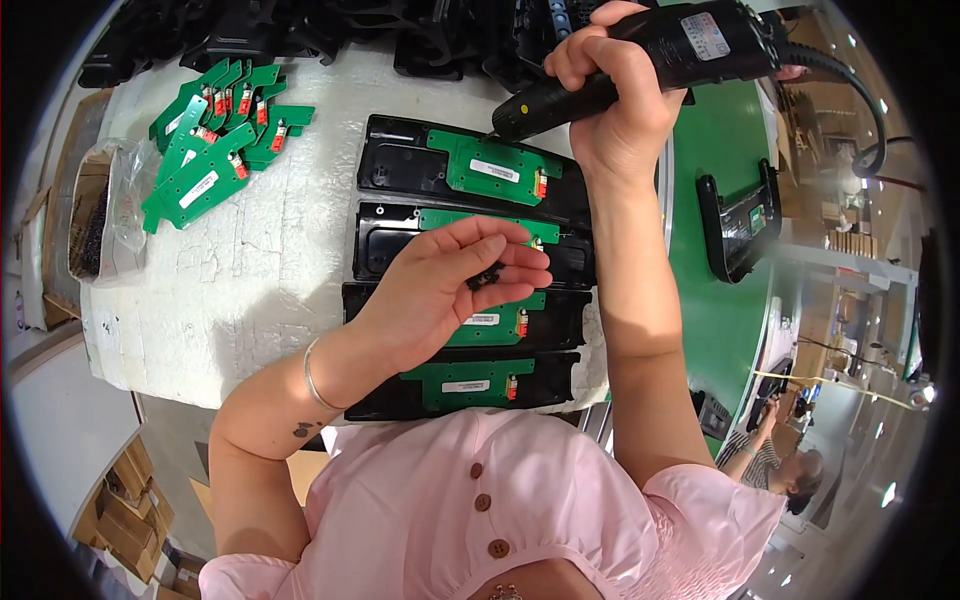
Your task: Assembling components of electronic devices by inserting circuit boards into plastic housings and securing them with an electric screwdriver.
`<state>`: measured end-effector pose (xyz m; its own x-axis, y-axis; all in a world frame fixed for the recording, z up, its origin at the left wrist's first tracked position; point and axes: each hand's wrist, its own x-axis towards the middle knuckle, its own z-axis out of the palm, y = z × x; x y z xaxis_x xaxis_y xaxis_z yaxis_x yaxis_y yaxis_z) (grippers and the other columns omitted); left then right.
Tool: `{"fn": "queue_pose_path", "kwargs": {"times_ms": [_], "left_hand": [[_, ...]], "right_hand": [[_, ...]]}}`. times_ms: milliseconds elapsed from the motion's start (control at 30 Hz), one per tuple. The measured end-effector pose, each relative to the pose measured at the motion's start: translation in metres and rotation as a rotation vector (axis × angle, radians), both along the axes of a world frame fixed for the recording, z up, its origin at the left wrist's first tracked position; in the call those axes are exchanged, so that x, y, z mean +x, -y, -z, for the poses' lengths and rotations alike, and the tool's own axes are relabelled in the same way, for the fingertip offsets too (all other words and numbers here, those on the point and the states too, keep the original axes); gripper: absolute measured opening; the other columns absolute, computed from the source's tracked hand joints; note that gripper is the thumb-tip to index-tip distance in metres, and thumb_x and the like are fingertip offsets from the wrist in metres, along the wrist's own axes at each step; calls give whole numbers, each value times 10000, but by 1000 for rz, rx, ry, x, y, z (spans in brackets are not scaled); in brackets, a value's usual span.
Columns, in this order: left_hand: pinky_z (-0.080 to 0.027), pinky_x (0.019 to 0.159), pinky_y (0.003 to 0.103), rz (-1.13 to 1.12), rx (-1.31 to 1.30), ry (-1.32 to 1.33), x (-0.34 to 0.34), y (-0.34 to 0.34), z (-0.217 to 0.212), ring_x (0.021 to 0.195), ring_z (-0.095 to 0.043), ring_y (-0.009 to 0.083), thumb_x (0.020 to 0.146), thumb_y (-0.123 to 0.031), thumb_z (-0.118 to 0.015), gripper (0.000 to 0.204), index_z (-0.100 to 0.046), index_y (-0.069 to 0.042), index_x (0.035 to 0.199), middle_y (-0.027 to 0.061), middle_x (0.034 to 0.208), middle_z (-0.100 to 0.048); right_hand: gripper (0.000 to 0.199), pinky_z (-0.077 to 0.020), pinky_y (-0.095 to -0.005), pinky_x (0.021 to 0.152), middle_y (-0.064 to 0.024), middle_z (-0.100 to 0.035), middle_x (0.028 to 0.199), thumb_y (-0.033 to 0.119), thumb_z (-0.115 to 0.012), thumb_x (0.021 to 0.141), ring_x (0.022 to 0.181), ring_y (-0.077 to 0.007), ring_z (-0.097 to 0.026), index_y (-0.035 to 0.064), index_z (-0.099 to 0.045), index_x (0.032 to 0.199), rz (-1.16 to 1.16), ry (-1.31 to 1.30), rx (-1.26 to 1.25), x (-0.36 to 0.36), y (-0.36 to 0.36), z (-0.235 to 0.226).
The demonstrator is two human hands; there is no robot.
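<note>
My right hand (625, 110) wraps the electric screwdriver (640, 60), its tip on the top green board (490, 168). My left hand (450, 290) cups small black screws (487, 277), fingers half curled. If I tilt it, screws may fall on the worktop (260, 260).

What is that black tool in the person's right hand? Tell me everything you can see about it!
The black power screwdriver looks like plastic, with a thick body, a pale label near the top and a yellow mark low on its narrow nose. A black cable runs from its upper end. The right hand grips it, tilted, tip down at the corner of the green circuit board in the top black tray.
</note>
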<state>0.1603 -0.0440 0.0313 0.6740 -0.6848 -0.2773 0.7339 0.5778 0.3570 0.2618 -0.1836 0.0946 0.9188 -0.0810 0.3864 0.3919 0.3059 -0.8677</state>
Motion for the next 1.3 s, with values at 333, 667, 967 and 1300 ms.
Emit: {"fn": "queue_pose_path", "kwargs": {"times_ms": [333,667,967,1300], "left_hand": [[-507,721,230,8,97,48,4,-4,3,830,-609,136,887,-151,-529,142,-576,-43,967,58,911,-616],[-492,785,209,-157,-20,-113,11,-10,6,834,-583,103,867,-143,-563,182,-584,-16,995,38,906,-605],[-507,716,152,-226,-130,-129,21,-13,11,793,-566,57,881,-196,-544,171,-573,-32,921,12,862,-577],[-506,743,187,-174,-292,-155,18,-11,5,823,-586,113,877,-249,-549,252,-557,-17,976,50,910,-585]], "right_hand": [[170,-392,-277,474,-61,-487,567,77,-585,677,450,-150,-455,5,-495,801,-55,-91,-93,11,-9,-7],[161,-394,-273,481,-62,-496,585,77,-581,687,467,-149,-461,8,-492,801,-114,-74,-147,13,-10,-5],[318,-310,-239,598,74,-400,607,56,-417,636,518,-54,-367,81,-505,941,-494,218,8,-53,5,-57],[383,-310,-250,578,44,-402,604,43,-396,622,511,-79,-361,77,-522,982,-518,270,-11,-53,2,-52]]}}
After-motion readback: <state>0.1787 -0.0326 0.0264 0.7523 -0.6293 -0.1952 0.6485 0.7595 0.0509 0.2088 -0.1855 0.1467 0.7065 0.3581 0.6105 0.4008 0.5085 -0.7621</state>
